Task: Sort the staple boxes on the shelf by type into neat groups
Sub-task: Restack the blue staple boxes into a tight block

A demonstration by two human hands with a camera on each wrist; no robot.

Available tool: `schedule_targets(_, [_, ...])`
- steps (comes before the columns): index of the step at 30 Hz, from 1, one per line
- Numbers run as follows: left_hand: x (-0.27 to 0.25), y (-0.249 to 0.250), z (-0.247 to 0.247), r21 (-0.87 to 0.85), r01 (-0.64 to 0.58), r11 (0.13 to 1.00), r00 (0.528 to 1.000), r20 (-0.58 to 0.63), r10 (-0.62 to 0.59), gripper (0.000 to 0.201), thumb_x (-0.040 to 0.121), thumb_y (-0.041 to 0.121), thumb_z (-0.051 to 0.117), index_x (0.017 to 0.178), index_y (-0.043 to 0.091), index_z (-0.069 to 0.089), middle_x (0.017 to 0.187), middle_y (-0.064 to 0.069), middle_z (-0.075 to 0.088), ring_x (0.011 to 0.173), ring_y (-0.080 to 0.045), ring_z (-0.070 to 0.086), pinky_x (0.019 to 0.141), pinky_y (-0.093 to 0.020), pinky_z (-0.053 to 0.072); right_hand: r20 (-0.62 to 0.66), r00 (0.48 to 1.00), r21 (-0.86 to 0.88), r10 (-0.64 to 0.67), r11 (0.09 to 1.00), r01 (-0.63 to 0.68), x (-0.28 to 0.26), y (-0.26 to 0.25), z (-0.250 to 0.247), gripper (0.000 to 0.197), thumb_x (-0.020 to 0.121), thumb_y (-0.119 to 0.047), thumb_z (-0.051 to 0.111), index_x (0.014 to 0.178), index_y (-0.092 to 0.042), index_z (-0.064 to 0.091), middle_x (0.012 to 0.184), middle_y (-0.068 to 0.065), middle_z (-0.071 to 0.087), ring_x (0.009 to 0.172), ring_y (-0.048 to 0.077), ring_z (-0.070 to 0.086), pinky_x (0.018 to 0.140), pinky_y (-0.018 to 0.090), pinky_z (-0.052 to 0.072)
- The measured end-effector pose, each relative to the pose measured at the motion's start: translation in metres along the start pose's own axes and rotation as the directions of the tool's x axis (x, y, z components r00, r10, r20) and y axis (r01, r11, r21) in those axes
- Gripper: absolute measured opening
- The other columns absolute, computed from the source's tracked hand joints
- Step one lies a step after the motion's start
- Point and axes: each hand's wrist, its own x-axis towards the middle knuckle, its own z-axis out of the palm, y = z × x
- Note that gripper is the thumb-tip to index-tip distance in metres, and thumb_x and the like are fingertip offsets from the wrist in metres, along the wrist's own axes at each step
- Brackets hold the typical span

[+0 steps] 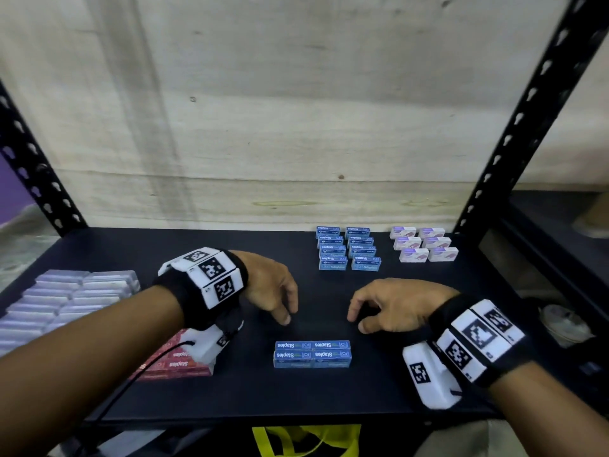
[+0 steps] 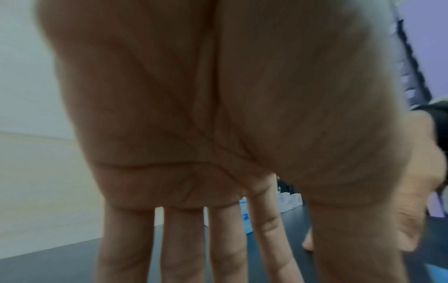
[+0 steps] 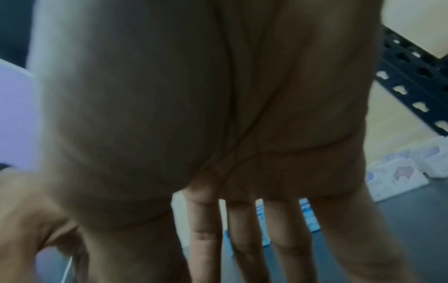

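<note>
A tight block of blue staple boxes (image 1: pixel 312 353) lies near the shelf's front edge. My left hand (image 1: pixel 276 291) hovers just behind its left side and my right hand (image 1: pixel 379 308) behind its right side, both empty with fingers hanging loosely. Both wrist views show straight, spread fingers (image 2: pixel 179 245) (image 3: pixel 244 239) pointing down at the dark shelf (image 1: pixel 250 387). At the back stand two columns of blue staple boxes (image 1: pixel 348 248) and, to their right, a group of white staple boxes (image 1: pixel 423 244). Red staple boxes (image 1: pixel 174 361) lie partly hidden under my left wrist.
Rows of clear-wrapped silvery packs (image 1: pixel 62 301) fill the shelf's left side. Black perforated uprights (image 1: pixel 524 107) frame the bay, with a plywood back wall (image 1: pixel 280 110). A yellow strap (image 1: pixel 306 440) shows below the front edge. Bare shelf lies between my hands and the back groups.
</note>
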Motion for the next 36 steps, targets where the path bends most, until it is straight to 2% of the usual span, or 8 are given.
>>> schedule_targets(2, [0.014,0.004,-0.011,-0.014,0.021,1.0,0.999,-0.033,-0.021,0.029,0.085,0.039,0.071,0.111,0.028,0.069,0.107,0.005,0.071,0.104,-0.016,0.065,0.099,-0.03,0.047,0.01,1.0,0.032,0.012,0.999,-0.012,0.005,0.005,-0.011,0.021,0.091,-0.036,0.068,0.111,-0.035,0.067,0.113,-0.009,0.065,0.105,0.008,0.061,0.095,0.027,0.047])
schedule_targets(4, [0.03,0.011,-0.022,-0.031,0.02,0.999,0.994,-0.11,-0.023,0.026,0.086,0.038,0.07,0.108,0.025,0.067,0.102,0.004,0.07,0.1,-0.02,0.066,0.096,-0.032,0.049,-0.025,0.999,0.05,0.02,0.999,-0.019,0.011,0.012,-0.023,0.015,0.091,-0.032,0.068,0.107,-0.032,0.067,0.104,-0.008,0.07,0.092,0.006,0.064,0.084,0.022,0.049])
schedule_targets(7, [0.05,0.021,-0.037,-0.013,0.026,1.0,0.963,-0.267,-0.028,0.039,0.088,0.044,0.066,0.12,0.025,0.056,0.097,0.009,0.061,0.094,-0.018,0.059,0.084,-0.029,0.045,-0.217,0.974,-0.021,0.065,0.997,-0.071,0.02,0.027,-0.041,0.006,0.093,-0.028,0.065,0.098,-0.03,0.063,0.092,-0.013,0.066,0.086,0.008,0.062,0.074,0.022,0.046])
schedule_targets(10, [0.065,0.026,-0.046,-0.011,0.052,0.999,0.94,-0.337,-0.053,0.052,0.087,0.044,0.067,0.13,0.021,0.049,0.093,0.003,0.067,0.086,-0.019,0.061,0.074,-0.027,0.044,-0.329,0.936,-0.079,0.126,0.984,-0.16,0.03,0.042,-0.05,0.012,0.094,-0.025,0.064,0.104,-0.027,0.058,0.101,-0.007,0.063,0.095,0.015,0.059,0.078,0.025,0.043])
schedule_targets(14, [0.082,0.029,-0.046,0.009,0.094,0.996,0.921,-0.38,-0.084,0.041,0.084,0.042,0.07,0.118,0.025,0.056,0.098,0.005,0.06,0.082,-0.017,0.054,0.069,-0.027,0.041,-0.328,0.932,-0.079,0.153,0.979,-0.189,0.042,0.054,-0.048,0.024,0.093,-0.026,0.066,0.116,-0.025,0.058,0.1,-0.007,0.06,0.095,0.016,0.058,0.081,0.028,0.046])
schedule_targets(20, [0.096,0.033,-0.04,0.04,0.099,0.994,0.887,-0.455,-0.07,0.026,0.081,0.035,0.074,0.103,0.03,0.06,0.086,0.011,0.052,0.08,-0.016,0.053,0.059,-0.025,0.037,-0.357,0.922,-0.079,0.15,0.979,-0.19,0.053,0.059,-0.046,0.016,0.091,-0.023,0.067,0.105,-0.025,0.058,0.099,-0.006,0.06,0.089,0.015,0.055,0.074,0.025,0.041])
schedule_targets(31, [0.091,0.033,-0.037,0.11,0.117,0.987,0.909,-0.411,-0.062,0.021,0.088,0.025,0.065,0.107,0.017,0.067,0.107,-0.002,0.067,0.09,-0.023,0.061,0.079,-0.035,0.052,-0.353,0.915,-0.073,0.195,0.969,-0.235,0.061,0.05,-0.045,0.025,0.093,-0.019,0.064,0.118,-0.017,0.062,0.117,0.006,0.064,0.106,0.025,0.061,0.085,0.03,0.047])
schedule_targets(36, [0.063,0.023,-0.03,0.152,0.104,0.983,0.947,-0.317,-0.051,0.023,0.09,0.029,0.064,0.111,0.021,0.065,0.11,0.0,0.065,0.098,-0.024,0.062,0.083,-0.033,0.052,-0.334,0.924,-0.053,0.185,0.975,-0.215,0.05,0.038,-0.04,0.015,0.092,-0.02,0.066,0.106,-0.015,0.068,0.107,0.003,0.069,0.098,0.021,0.064,0.081,0.028,0.049])
